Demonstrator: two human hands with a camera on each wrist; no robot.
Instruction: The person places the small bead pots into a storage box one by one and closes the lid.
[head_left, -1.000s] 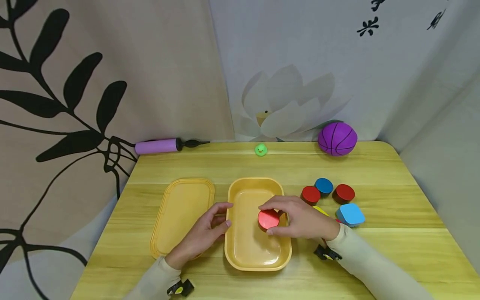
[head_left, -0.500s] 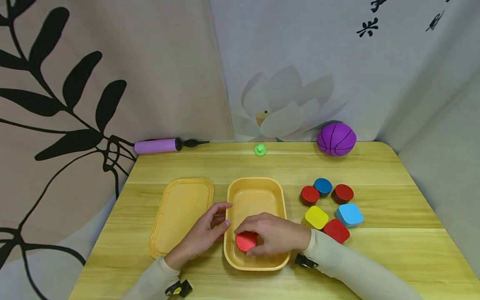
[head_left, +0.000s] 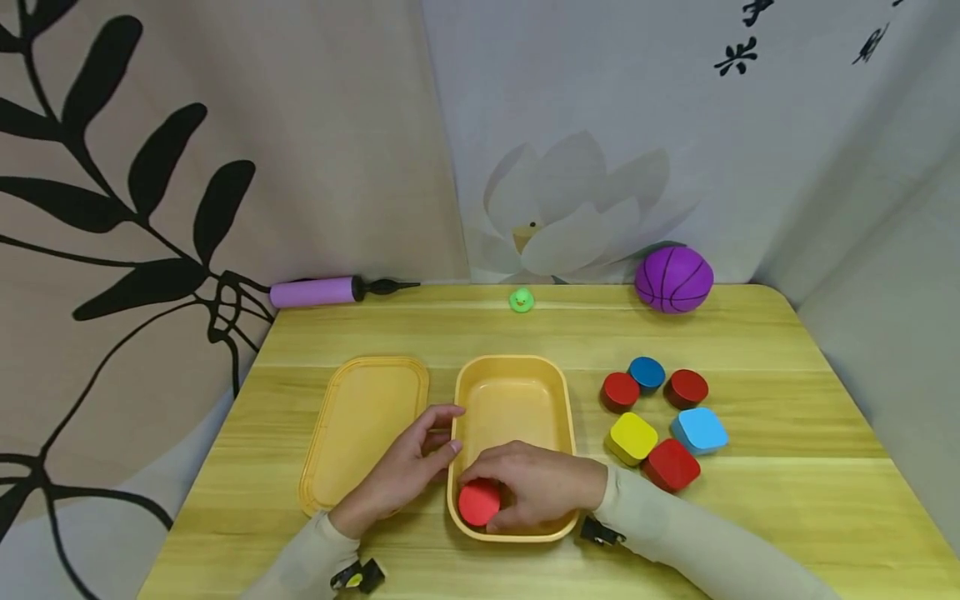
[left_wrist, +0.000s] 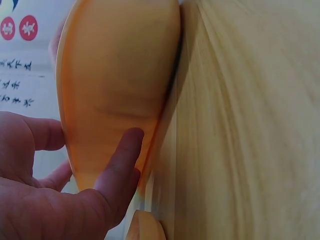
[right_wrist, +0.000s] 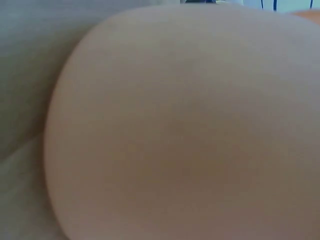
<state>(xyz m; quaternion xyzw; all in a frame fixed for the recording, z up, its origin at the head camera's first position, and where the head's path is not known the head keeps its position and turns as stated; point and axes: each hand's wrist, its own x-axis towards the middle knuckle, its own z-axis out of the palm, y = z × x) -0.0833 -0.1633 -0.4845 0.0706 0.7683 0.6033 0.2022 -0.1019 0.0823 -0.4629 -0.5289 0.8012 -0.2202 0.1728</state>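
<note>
My right hand reaches down into the yellow plastic box and pinches a round red block between thumb and fingers. The block sits in the box's near left corner. On the box's left side, my left hand rests its fingertips at the rim. The left wrist view shows the fingers lying fairly straight along the outer wall of the box. Skin near the wrist fills the right wrist view and hides the block there.
Left of the box lies its flat yellow lid. Several blocks stand to the right, among them a yellow one, a light blue one and a red squarish one. Along the back are a purple pump, a green duck and a purple ball.
My right hand has carried the round red block left and toward me, from above the middle of the box to its near left corner. The left hand has stayed at the rim.
</note>
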